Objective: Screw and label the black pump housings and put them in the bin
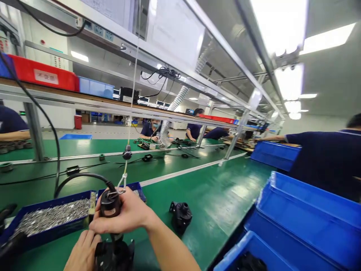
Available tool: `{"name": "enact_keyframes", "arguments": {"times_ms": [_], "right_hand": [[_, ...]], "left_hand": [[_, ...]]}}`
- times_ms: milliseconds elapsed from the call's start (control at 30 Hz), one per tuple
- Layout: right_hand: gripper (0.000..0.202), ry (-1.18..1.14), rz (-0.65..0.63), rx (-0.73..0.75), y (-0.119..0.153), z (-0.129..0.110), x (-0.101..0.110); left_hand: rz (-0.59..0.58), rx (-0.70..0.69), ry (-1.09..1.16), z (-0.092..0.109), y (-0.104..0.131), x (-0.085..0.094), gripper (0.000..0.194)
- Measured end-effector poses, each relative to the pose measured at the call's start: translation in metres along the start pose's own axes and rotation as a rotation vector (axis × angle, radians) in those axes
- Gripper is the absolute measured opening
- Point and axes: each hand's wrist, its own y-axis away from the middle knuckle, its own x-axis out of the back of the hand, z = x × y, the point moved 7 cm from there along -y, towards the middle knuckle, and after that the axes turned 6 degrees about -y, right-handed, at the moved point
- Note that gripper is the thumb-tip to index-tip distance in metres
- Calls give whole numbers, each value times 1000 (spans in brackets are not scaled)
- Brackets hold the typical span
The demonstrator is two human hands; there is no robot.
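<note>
My right hand [128,212] is wrapped round a black electric screwdriver [109,205], which stands upright and hangs from a cord at its top. Below it, the tool's lower end points down at a black plastic pump-like housing [117,256] on the green bench. My left hand [81,251] grips the left side of that housing with bent fingers, just under my right hand. Where the bit meets the part is hard to see. A similar black housing [181,216] sits on the bench to the right. Left of my hands, a blue tray [56,224] holds many small metal screws.
Blue bins [307,214] are stacked at the right edge, the nearest with black parts inside. Black cable pieces [146,158] lie across the green bench [208,188]. Overhead runs a shelf with a red bin [45,73]. Co-workers sit opposite; another person [327,158] is at right.
</note>
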Motion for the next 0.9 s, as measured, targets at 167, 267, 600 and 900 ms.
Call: {"name": "enact_keyframes", "arguments": {"times_ms": [167, 267, 600, 900], "right_hand": [[20, -35, 86, 46, 9, -14, -2], [19, -28, 64, 31, 9, -14, -3], [27, -56, 50, 2, 10, -13, -7], [22, -40, 5, 260, 6, -22, -1]], "left_hand": [[-233, 334, 600, 22, 18, 2, 28], [-484, 604, 939, 30, 32, -17, 49], [-696, 739, 1349, 48, 37, 4, 30], [-698, 599, 1189, 49, 34, 37, 67]]}}
